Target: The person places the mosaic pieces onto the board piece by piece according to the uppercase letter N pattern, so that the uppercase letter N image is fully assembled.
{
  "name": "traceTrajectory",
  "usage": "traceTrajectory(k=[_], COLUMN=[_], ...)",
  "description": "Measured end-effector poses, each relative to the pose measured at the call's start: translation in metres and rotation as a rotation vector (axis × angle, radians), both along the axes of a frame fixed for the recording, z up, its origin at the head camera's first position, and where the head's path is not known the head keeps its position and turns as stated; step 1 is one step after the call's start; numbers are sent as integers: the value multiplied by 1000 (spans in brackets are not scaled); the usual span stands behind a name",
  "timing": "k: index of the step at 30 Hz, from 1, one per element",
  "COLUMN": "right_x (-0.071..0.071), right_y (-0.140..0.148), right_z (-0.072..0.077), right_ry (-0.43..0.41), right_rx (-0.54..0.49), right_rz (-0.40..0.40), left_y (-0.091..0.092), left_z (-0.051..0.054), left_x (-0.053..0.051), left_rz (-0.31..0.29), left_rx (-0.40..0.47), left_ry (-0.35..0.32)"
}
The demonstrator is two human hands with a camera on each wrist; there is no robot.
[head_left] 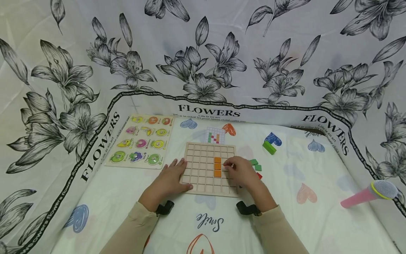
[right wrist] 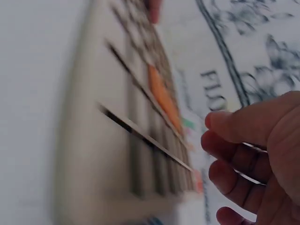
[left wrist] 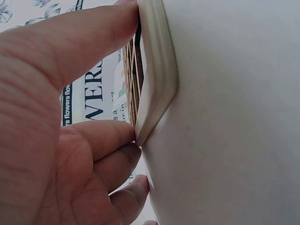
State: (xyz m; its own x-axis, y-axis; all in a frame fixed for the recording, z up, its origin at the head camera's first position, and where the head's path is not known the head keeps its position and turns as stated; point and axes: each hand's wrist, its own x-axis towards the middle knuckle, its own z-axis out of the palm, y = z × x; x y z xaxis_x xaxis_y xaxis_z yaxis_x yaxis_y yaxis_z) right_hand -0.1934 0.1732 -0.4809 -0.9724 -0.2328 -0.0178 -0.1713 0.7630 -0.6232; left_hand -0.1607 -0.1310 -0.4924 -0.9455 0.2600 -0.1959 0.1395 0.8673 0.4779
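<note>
A square wooden grid board (head_left: 201,169) lies on the cloth, with a column of 3 orange tiles (head_left: 217,167) in its cells. My left hand (head_left: 168,179) rests at the board's lower left corner, thumb at the near edge and fingers spread by the left side. In the left wrist view the thumb and fingertips touch the board's rim (left wrist: 161,61). Over the board's right part hovers my right hand (head_left: 242,173), just right of the orange tiles. Its thumb and fingers are loosely bent, and no tile shows between them in the right wrist view, which is blurred.
A pattern card (head_left: 215,135) lies behind the board. Loose green tiles (head_left: 258,168) and a red tile (head_left: 259,175) sit right of it, partly behind my right hand. Further out are a green block (head_left: 269,147), a pink toy microphone (head_left: 361,198) and a fruit puzzle board (head_left: 127,137).
</note>
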Motion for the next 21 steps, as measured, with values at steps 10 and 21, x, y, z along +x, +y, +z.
traceTrajectory(k=[10,21], right_x=[8,32], right_y=[73,69], right_z=[8,-15], right_ry=[-19,-8], right_rx=[128,216], right_rz=[-51,15], left_y=[-1,1], left_z=[-3,-4], left_x=[-1,-2], left_rz=[0,0], left_rx=[-10,-11], left_ry=[0,-6])
